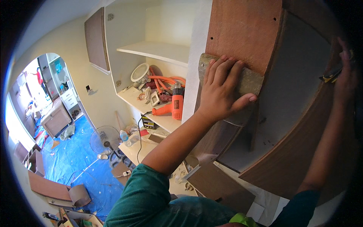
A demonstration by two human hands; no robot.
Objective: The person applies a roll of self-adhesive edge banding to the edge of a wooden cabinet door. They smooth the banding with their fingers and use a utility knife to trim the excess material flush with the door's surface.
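Observation:
My left hand (223,85) lies with its fingers stretched over a curled grey-brown sheet (247,80), its thumb pointing out to the right. This curl crosses the lower end of a reddish-brown wood panel (244,32) with small dark holes. At the far right, my right hand (346,73) is raised beside the edge of a large curved brown panel (302,151). A small yellow-and-black tool (331,76) sticks out from its grip toward the left; its exact kind is hard to make out. Dimness and the picture's rim partly hide those fingers.
Left of me, an orange heat gun (176,106) stands on a cabinet shelf (132,94) with orange hose (162,80) and a round white fitting (140,72). Lower down are a fan (107,142), a plastic bottle (124,136) and blue floor sheeting (81,132). A loose brown board (221,185) lies below.

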